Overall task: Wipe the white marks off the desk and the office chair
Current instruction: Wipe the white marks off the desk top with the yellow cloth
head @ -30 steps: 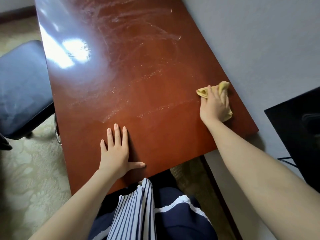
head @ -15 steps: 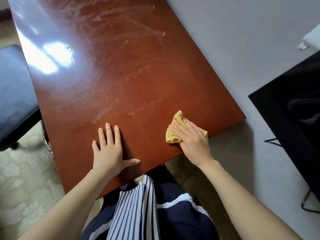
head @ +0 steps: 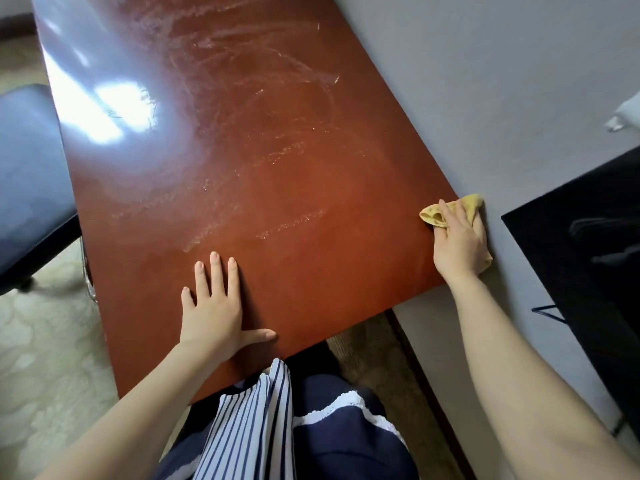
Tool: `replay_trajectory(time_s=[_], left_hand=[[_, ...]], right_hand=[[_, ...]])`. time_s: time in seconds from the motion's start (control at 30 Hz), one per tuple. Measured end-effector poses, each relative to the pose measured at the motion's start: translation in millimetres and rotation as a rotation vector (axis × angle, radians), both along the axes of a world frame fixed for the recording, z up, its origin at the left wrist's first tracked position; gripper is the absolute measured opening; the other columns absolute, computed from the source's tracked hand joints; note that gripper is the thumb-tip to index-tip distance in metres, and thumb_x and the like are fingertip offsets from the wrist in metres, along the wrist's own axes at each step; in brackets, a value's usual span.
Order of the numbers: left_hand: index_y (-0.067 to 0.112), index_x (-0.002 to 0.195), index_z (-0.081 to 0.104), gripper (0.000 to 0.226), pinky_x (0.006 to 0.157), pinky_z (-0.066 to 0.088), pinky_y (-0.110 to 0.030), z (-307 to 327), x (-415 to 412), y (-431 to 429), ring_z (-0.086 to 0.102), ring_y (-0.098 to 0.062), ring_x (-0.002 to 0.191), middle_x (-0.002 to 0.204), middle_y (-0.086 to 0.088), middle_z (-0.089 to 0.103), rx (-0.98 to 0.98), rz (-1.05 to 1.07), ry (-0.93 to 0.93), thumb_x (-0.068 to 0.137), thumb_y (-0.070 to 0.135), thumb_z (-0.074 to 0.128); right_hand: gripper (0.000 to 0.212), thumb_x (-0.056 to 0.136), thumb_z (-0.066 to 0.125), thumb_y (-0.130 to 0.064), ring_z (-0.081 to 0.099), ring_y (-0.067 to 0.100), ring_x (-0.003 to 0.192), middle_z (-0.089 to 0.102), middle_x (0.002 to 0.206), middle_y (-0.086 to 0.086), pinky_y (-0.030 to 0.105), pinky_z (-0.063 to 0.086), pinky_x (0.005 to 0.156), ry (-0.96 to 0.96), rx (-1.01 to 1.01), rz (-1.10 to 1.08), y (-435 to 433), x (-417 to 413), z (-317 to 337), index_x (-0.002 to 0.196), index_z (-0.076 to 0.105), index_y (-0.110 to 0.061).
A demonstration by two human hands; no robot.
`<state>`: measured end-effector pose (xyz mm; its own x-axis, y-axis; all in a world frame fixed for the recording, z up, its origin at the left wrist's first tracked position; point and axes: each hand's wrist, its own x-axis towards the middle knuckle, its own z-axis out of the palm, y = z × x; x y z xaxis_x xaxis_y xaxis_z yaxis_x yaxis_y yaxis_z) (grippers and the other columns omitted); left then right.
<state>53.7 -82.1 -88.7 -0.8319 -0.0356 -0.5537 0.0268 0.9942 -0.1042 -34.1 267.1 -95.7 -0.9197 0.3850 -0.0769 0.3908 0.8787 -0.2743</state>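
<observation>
Grey wall [head: 485, 81] borders the reddish-brown desk [head: 277, 278], where I see white marks [head: 242, 98] smeared over its far and middle parts. Blue office chair [head: 27, 188] stands at left. My left hand [head: 214, 306] lies flat, fingers spread; my right hand [head: 459, 242] presses a yellow cloth [head: 433, 216] at the desk's right edge.

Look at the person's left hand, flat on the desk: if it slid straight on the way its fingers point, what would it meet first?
The left hand points up the desk. It would probably first meet the nearest white marks just beyond its fingertips; nothing else lies on that stretch.
</observation>
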Motion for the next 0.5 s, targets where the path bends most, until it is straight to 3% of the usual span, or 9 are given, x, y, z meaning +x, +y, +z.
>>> replay_trajectory(time_s=[0.1,0.23,0.5], left_hand=[[0.006,0.145,-0.025,0.139,0.114,0.017,-0.05,3.5,-1.0,1.3,-0.012,-0.04,0.143,0.154,-0.019,-0.025,-0.012,0.001,-0.013,0.058,0.09,0.043],[0.007,0.145,-0.024,0.139,0.115,0.016,-0.049,4.2,-0.4,1.4,-0.013,-0.039,0.144,0.154,-0.018,-0.025,-0.005,0.009,-0.008,0.058,0.09,0.045],[0.007,0.146,-0.023,0.139,0.114,0.017,-0.049,3.2,-0.1,1.3,-0.011,-0.039,0.144,0.155,-0.018,-0.022,-0.011,0.002,0.019,0.057,0.091,0.044]], right_hand=[[0.046,0.1,0.039,-0.031,0.007,0.029,0.144,0.02,0.157,0.001,0.047,0.013,0.117,-0.075,0.028,0.043,-22.3,-37.9,-0.2,0.146,0.032,-0.029],[0.048,0.101,0.036,-0.035,0.003,0.029,0.145,0.017,0.157,0.002,0.043,0.005,0.117,-0.099,0.05,0.156,-65.9,-68.4,-3.9,0.147,0.027,-0.029],[0.05,0.098,0.043,-0.03,0.012,0.027,0.144,0.024,0.155,0.0,0.036,0.003,0.117,-0.019,0.064,0.659,-166.6,-33.6,-8.4,0.146,0.029,-0.031]])
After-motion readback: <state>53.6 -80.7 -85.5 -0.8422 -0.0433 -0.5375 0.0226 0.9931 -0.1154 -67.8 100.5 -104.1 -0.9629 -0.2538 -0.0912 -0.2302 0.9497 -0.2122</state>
